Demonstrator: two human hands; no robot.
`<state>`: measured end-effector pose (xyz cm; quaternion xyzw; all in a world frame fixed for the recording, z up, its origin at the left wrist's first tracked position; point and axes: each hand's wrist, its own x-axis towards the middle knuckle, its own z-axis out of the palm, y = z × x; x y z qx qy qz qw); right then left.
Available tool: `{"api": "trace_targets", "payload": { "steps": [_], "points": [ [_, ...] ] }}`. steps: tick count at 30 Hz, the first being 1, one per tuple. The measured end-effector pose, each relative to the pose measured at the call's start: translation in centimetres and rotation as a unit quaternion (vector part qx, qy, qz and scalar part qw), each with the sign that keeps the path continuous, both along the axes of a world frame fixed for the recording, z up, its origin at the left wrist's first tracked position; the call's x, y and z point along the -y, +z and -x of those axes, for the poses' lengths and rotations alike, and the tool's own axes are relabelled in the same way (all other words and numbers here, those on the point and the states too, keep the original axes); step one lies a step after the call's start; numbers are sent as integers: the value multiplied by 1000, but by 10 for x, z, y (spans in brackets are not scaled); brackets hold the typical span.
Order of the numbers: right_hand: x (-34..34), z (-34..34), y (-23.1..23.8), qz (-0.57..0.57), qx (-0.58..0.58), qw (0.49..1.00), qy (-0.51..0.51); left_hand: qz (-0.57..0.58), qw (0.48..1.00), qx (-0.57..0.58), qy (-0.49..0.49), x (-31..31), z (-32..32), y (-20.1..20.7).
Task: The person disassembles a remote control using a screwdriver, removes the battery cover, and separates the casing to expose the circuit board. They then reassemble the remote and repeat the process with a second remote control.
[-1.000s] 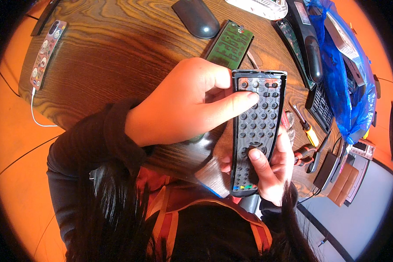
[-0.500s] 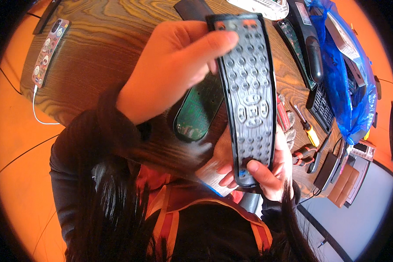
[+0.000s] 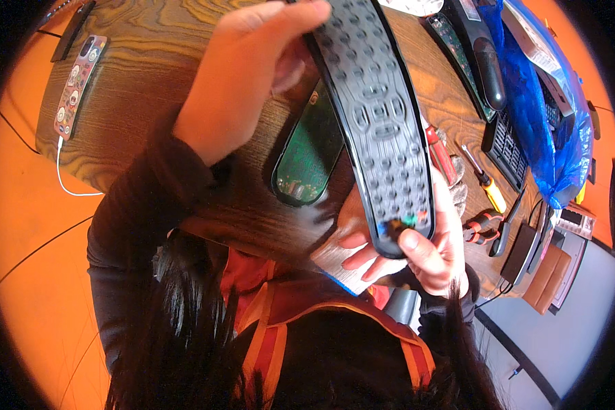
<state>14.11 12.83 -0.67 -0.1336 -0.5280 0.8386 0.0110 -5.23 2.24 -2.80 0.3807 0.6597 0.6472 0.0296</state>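
Both hands hold a remote control's front shell (image 3: 362, 147), with a dark rubber keypad lying in its black frame. My left hand (image 3: 242, 75) pinches its far left edge, the thumb on top; that end runs out of the picture. Around the near end is my right hand (image 3: 439, 256), thumb pressed on the rim beside a few coloured spots and fingers underneath. Beneath the shell on the table lies a green circuit board (image 3: 306, 160) in a long dark casing, partly covered by the shell.
On the wooden table (image 3: 143, 61), a phone (image 3: 78, 89) with a white cable lies at far left. To the right are a red-handled tool (image 3: 443, 156), a yellow-handled screwdriver (image 3: 490, 191), pliers (image 3: 482, 227), a black remote control (image 3: 507, 152) and a blue plastic bag (image 3: 526, 130).
The shell has moved up and tilted, its far end going left and beyond the picture's top edge. Both hands moved with it, keeping their grip.
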Motion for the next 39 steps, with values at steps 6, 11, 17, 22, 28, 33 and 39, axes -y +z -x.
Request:
{"api": "trace_targets", "payload": {
  "steps": [6,11,17,22,28,33,39],
  "points": [
    [-1,-4,10,23,101,995,-14,-14,909,413,-62,1,9,6],
    [0,-5,4,-7,76,996,-40,-25,901,430,-53,-2,7,7],
    [0,-5,2,12,24,998,-60,4,973,230,12,-1,7,0],
    [1,-4,-1,-69,18,992,-104,-3,918,365,-157,3,0,-4],
    [-2,-7,-5,-147,79,984,-63,5,911,373,-175,5,-13,0],
    [1,-7,-8,-138,69,986,-66,17,916,355,-184,4,-14,2],
    [3,-7,-9,-135,66,988,-37,-7,909,382,-166,4,-16,2]
  ]
}}
